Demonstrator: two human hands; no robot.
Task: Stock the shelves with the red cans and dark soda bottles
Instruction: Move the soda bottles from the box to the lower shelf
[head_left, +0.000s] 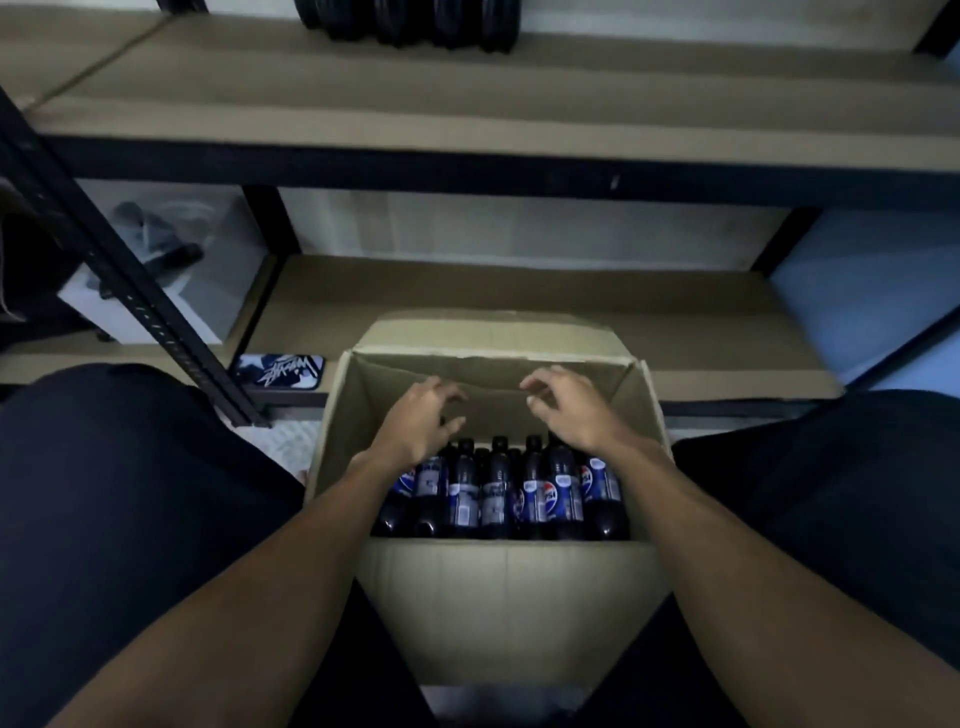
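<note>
Dark soda bottles (497, 493) stand packed against the cardboard box's (509, 597) near wall, left hand (421, 415) and right hand (566, 410) empty above them, fingers loosely apart; likely full, heavy, slick plastic, so grab just below the cap.

Far half of box (498, 597) open; bottles (493, 493) pack near half. Free room on lower shelf (519, 296) behind it and upper shelf (467, 104) front; dark items (405, 21), probably bottles, at back. Slanted post (119, 280) bars left.
</note>
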